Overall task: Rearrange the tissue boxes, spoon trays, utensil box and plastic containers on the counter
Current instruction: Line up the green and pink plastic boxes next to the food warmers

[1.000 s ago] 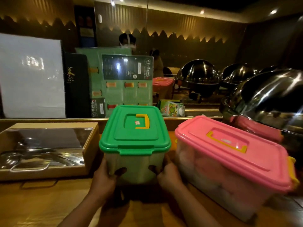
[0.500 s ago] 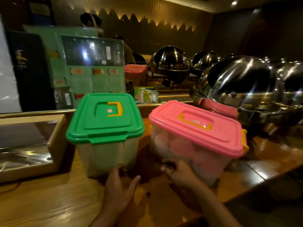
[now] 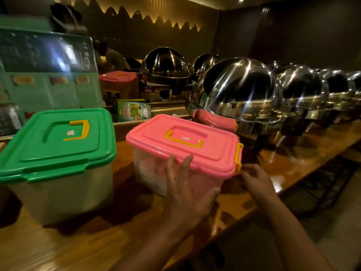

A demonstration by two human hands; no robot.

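While I look down from the head camera, I count 2 plastic containers on the desk (image 3: 82, 243) in front of me: 1 with a green lid (image 3: 56, 140) at the left and 1 with a pink lid (image 3: 183, 142) just right of it, a gap of bare wood between them. Each lid carries 1 yellow handle lying flat in its recess, and the pink one shows 1 yellow side latch at its right end. A 3rd container with a pink lid (image 3: 118, 77) sits farther back, beyond the ledge. My 2 hands are both at the pink-lidded container: my left hand (image 3: 185, 192) lies flat against its near wall with the fingers spread, the fingertips reaching the lid's rim, not clasped around anything. My right hand (image 3: 257, 180) is beside the right end near the latch, fingers loosely curled and holding nothing; I cannot tell whether it touches the container. 1 small green printed box (image 3: 134, 110) stands behind the ledge.

The desk is long, glossy brown wood. At least 5 domed steel chafing dishes (image 3: 240, 89) line it to the right. The room is dim, with a dark wall and a lit zigzag trim above.
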